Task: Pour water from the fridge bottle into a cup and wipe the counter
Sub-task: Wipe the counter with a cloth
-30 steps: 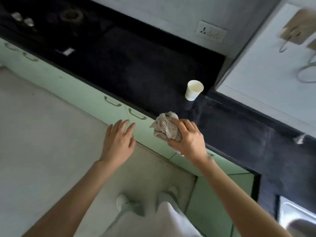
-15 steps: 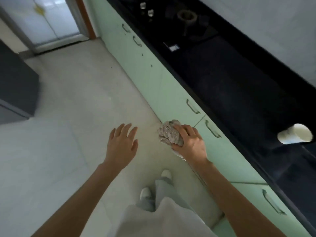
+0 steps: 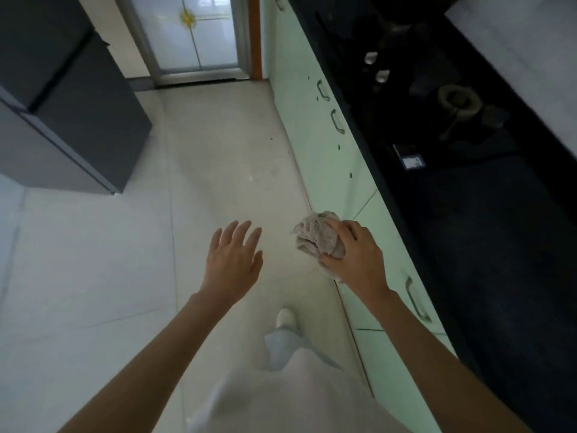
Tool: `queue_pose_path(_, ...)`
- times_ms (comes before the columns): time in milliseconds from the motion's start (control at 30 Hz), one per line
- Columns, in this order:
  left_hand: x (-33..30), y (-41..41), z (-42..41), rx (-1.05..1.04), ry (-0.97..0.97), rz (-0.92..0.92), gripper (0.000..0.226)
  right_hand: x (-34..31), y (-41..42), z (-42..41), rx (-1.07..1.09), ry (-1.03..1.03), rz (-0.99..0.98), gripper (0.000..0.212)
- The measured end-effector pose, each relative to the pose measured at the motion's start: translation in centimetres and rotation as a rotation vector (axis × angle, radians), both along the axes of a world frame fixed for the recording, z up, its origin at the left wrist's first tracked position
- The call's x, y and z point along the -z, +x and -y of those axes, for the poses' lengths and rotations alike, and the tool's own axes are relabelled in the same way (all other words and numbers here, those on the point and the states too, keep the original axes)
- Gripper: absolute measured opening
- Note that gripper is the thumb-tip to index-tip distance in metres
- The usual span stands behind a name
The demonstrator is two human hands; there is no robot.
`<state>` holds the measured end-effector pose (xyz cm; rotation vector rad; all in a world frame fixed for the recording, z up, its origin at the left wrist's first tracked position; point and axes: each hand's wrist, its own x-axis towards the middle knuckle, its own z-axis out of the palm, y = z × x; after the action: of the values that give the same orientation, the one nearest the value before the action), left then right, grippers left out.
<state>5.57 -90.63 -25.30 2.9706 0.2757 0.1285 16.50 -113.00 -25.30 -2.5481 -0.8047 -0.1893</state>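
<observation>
We hold both bare arms stretched forward and down. Our left grip (image 3: 232,259) hangs free, palm down, fingers straight and slightly spread, holding nothing. Our right grip (image 3: 352,253) is curled, fingers and thumb bunched round a crumpled cloth (image 3: 317,234), wrist bent slightly inward.

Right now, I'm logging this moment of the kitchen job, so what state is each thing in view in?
Left hand: open, fingers spread, holding nothing.
Right hand: gripping the cloth.
Cloth: crumpled, off the counter.
Counter: dark, nothing touching it.
Fridge: closed.
Cabinet doors: closed.
Glass door: closed.
Stove burner: no flame seen.
</observation>
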Motion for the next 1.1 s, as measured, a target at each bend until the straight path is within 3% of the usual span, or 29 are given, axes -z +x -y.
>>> queue_pose_path(533, -0.8, 18.9, -12.3, -0.286, -0.030, 0.010, 0.046, -1.1, 22.6, -12.8, -0.104, 0.069, -0.094, 0.067)
queue_pose_path(1100, -1.0, 45.8, -30.2, -0.109, -0.061, 0.033, 0.046, -2.7, 46.2, -30.1, 0.076, 0.162, -0.143, 0.062)
